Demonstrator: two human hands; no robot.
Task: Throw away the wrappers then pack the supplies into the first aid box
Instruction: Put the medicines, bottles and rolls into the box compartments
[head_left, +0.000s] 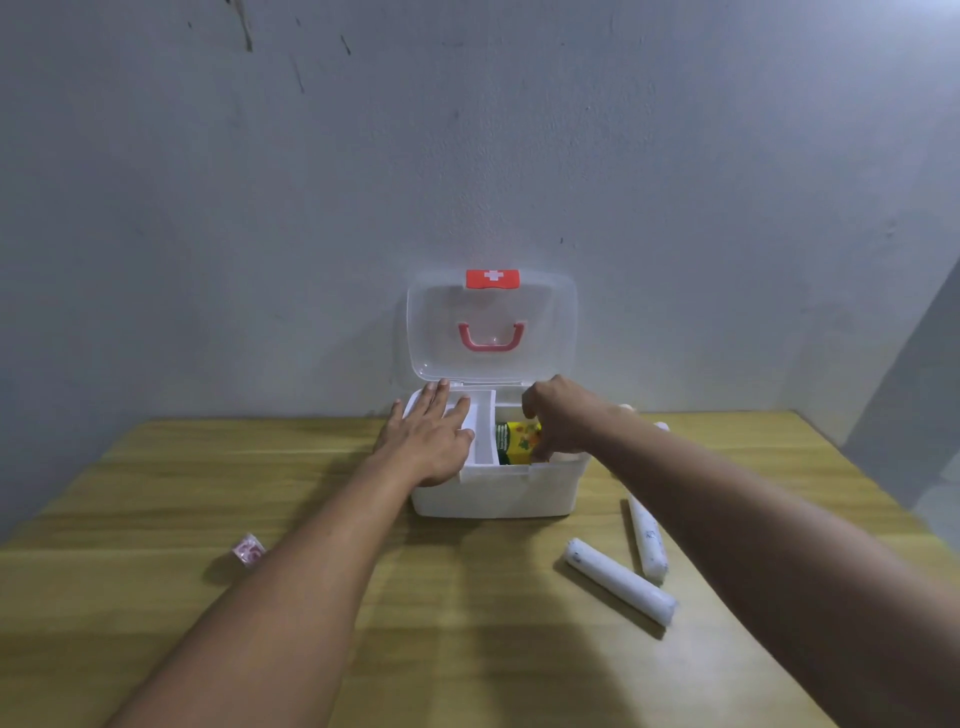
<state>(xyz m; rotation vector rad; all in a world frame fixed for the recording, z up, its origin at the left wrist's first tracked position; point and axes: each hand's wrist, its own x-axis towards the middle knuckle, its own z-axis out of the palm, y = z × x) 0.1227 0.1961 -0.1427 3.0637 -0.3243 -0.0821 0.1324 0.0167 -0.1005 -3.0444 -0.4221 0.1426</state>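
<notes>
A white first aid box (493, 493) stands open at the back of the wooden table, its clear lid (491, 325) leaning on the wall. My left hand (434, 436) lies flat, fingers spread, on the box's left rim and inner tray. Over the right compartment my right hand (558, 415) curls its fingers on a yellow and green packet (514, 441) inside the box. Two white gauze rolls (621, 582) (647, 535) lie on the table to the right of the box. A small pink item (248, 551) lies at the left.
The wooden table (467, 649) meets a grey wall at the back. Something white (661, 426) shows behind my right forearm beside the box. The table's right edge runs close to a side wall.
</notes>
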